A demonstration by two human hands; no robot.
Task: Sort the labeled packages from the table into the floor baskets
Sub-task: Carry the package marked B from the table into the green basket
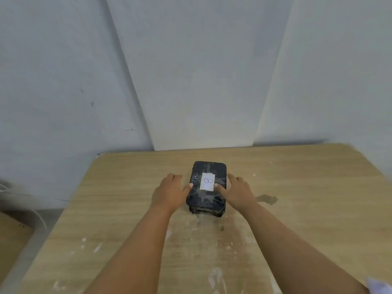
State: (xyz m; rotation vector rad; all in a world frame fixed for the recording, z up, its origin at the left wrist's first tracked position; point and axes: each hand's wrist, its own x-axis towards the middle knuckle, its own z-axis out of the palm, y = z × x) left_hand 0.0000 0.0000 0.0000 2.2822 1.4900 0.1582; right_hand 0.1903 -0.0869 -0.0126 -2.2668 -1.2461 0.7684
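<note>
Black, crinkly-wrapped rectangular package (206, 200) with white label (207, 181) lies on wood-grain table (301, 211).

Dim, soft light; blurred, warped edges.

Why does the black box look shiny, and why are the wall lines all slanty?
Head view: glossy wrap on the black package catches light as pale streaks; the wide-angle lens slants the wall panels; the picture is slightly soft, though the B label is readable.

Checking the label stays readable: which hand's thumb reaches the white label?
The right hand: its thumb reaches the label edge; the thumb of the left hand stops short on the black package.
</note>
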